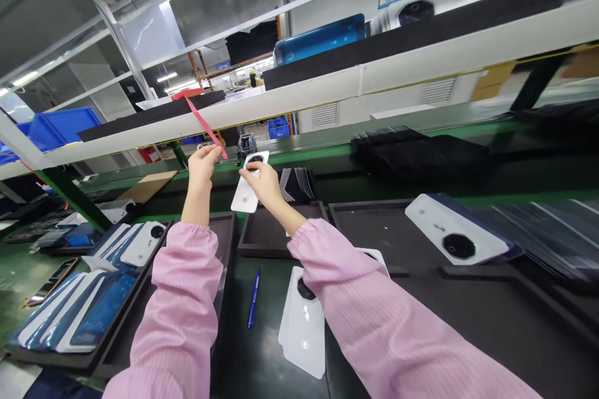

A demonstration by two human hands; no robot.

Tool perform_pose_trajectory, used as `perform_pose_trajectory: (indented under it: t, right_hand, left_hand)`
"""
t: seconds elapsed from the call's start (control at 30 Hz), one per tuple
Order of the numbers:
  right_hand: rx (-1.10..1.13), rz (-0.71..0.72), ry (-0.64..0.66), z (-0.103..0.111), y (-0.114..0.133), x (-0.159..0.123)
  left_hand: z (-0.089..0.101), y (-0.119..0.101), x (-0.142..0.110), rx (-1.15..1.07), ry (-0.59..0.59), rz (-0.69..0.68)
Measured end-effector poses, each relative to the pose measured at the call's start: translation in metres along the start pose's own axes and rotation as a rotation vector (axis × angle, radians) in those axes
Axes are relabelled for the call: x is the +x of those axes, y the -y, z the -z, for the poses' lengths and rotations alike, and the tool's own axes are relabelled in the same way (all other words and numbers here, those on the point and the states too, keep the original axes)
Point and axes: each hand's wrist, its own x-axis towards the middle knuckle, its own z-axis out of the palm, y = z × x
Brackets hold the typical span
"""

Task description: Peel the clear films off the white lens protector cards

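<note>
My right hand (pixel 262 186) is closed around a white phone back cover (pixel 246 190) with a round black camera hole, held up over the bench. My left hand (pixel 204 162) pinches the lower end of a thin red strip (pixel 202 123) that runs up and left toward the shelf edge. Both arms wear pink sleeves. Below my right arm, more white back covers (pixel 303 327) lie stacked on the dark bench, and a blue pen (pixel 253 297) lies beside them.
A black tray (pixel 84 358) at the left holds several white and blue covers. An empty black tray (pixel 262 243) sits ahead. Another cover (pixel 456 230) rests on trays at the right. A white shelf rail (pixel 327 90) crosses overhead, with a green conveyor (pixel 327 153) behind.
</note>
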Motion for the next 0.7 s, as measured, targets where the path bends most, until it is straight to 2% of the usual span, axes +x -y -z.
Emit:
perform_pose_trajectory:
  t: [0.13,0.3,0.4,0.53,0.7]
  right_hand:
    - [-0.052,0.105,-0.03,-0.011,0.023,0.017]
    - [-0.292,0.277,-0.012,-0.017,0.042,0.019]
    - [-0.315,0.279,-0.005,-0.021,0.049,0.018]
    - [-0.236,0.24,-0.014,-0.026,0.052,0.018]
    - [-0.133,0.208,-0.044,-0.026,0.049,0.023]
  left_hand:
    - [-0.004,-0.01,-0.006,-0.036,0.007,-0.008]
    - [-0.004,-0.019,-0.011,-0.053,-0.007,-0.033]
    - [-0.004,-0.022,-0.012,-0.047,-0.012,-0.04]
    - [-0.005,-0.025,-0.011,-0.033,0.003,-0.051]
    - [0.003,-0.024,-0.01,0.004,0.119,-0.033]
